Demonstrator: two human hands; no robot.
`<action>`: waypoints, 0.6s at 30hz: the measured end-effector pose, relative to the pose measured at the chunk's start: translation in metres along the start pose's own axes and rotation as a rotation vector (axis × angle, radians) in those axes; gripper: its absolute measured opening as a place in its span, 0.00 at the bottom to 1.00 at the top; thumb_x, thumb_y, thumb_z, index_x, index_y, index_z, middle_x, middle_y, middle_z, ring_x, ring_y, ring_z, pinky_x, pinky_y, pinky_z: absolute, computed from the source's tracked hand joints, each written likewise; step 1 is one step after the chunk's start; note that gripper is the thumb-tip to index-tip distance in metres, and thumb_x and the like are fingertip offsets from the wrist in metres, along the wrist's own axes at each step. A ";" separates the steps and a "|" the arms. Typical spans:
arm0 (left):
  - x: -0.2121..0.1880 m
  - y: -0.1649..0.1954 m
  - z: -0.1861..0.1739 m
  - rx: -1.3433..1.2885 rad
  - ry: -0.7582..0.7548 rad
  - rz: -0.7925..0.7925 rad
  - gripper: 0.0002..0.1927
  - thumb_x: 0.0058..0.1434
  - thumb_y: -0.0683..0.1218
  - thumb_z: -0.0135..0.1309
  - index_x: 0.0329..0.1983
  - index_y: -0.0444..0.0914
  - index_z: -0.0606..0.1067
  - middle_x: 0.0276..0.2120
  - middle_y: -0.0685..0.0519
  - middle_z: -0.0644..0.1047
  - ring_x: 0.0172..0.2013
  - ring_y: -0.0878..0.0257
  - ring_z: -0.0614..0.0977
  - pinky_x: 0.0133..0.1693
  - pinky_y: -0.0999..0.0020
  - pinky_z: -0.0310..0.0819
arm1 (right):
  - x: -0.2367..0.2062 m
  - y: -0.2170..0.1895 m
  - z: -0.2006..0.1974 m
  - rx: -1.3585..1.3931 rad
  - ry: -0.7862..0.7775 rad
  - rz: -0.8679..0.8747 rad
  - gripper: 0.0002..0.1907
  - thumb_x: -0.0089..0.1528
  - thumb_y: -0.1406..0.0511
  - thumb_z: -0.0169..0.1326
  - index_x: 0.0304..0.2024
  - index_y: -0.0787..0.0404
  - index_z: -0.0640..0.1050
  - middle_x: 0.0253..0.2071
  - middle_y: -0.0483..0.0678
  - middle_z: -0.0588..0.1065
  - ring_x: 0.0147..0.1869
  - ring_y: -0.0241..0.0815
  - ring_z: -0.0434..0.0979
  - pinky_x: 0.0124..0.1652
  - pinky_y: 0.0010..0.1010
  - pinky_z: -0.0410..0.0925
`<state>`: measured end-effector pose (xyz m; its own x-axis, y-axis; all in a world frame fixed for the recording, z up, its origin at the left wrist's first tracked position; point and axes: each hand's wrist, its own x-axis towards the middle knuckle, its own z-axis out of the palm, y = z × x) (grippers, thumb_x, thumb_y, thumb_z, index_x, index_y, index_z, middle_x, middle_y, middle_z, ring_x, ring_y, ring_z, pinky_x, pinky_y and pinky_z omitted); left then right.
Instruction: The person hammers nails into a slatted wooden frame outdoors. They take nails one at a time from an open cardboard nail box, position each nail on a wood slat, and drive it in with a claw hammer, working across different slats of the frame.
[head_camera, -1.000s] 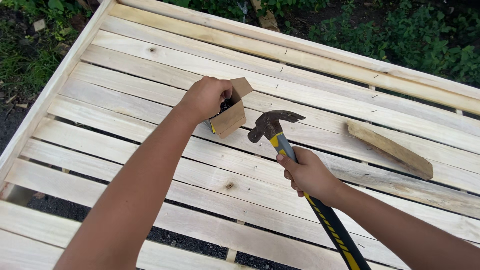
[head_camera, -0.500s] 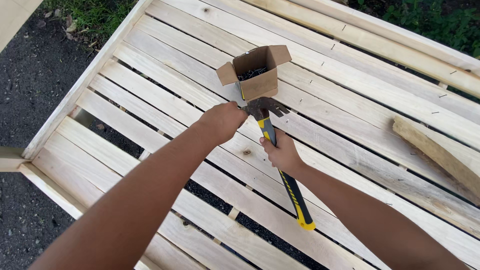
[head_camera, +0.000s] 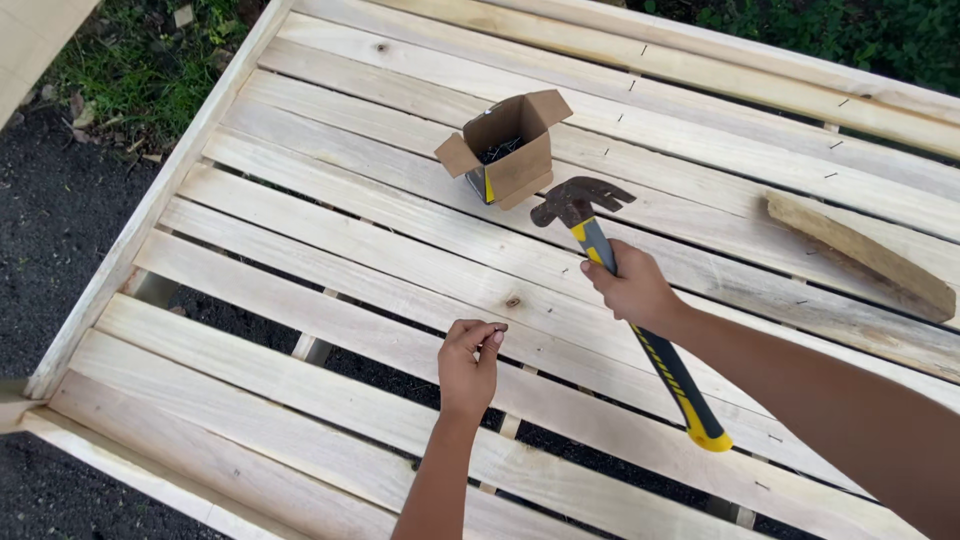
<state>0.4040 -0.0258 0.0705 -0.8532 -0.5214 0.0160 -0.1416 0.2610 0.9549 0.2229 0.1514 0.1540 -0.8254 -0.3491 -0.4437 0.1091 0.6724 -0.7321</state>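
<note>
My left hand (head_camera: 468, 362) pinches a small nail (head_camera: 494, 334) between thumb and fingers, just above a pale wooden slat (head_camera: 330, 330) of a slatted frame. My right hand (head_camera: 632, 290) grips the neck of a claw hammer (head_camera: 628, 300) with a yellow and black handle; its rusty head (head_camera: 575, 200) is raised over the slats. An open cardboard box of nails (head_camera: 505, 148) stands on the slats beyond the hammer head, apart from both hands.
A loose short piece of wood (head_camera: 860, 255) lies on the slats at the right. Gaps between slats show dark ground below. The frame's left rail (head_camera: 150, 215) borders black asphalt and grass. Rows of driven nails dot the far slats.
My left hand has left the box and drawn back toward me with a nail in its fingers. The hammer stays in my right hand, shifted right.
</note>
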 end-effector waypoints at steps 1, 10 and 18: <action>-0.017 -0.003 -0.004 -0.009 0.080 0.133 0.07 0.63 0.38 0.58 0.42 0.35 0.84 0.36 0.47 0.82 0.34 0.60 0.83 0.38 0.71 0.77 | -0.017 0.000 -0.004 -0.059 -0.006 0.051 0.15 0.66 0.57 0.54 0.37 0.64 0.72 0.22 0.46 0.69 0.20 0.36 0.69 0.20 0.33 0.69; -0.051 -0.010 -0.014 -0.005 -0.167 -0.297 0.05 0.61 0.46 0.61 0.39 0.44 0.84 0.32 0.58 0.83 0.29 0.63 0.84 0.36 0.63 0.77 | -0.187 0.026 0.027 0.234 -0.074 0.554 0.18 0.67 0.55 0.56 0.36 0.63 0.70 0.21 0.44 0.64 0.18 0.36 0.58 0.20 0.34 0.62; -0.053 -0.034 0.004 0.335 -0.180 0.001 0.05 0.54 0.53 0.67 0.30 0.49 0.86 0.31 0.66 0.83 0.46 0.66 0.76 0.54 0.57 0.49 | -0.241 0.079 0.148 0.782 0.315 0.572 0.15 0.65 0.59 0.54 0.35 0.63 0.67 0.20 0.45 0.63 0.16 0.36 0.60 0.19 0.33 0.60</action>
<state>0.4515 -0.0036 0.0358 -0.9237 -0.3778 -0.0634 -0.2714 0.5284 0.8044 0.5122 0.1923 0.1265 -0.6319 0.1541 -0.7596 0.7714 0.0301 -0.6356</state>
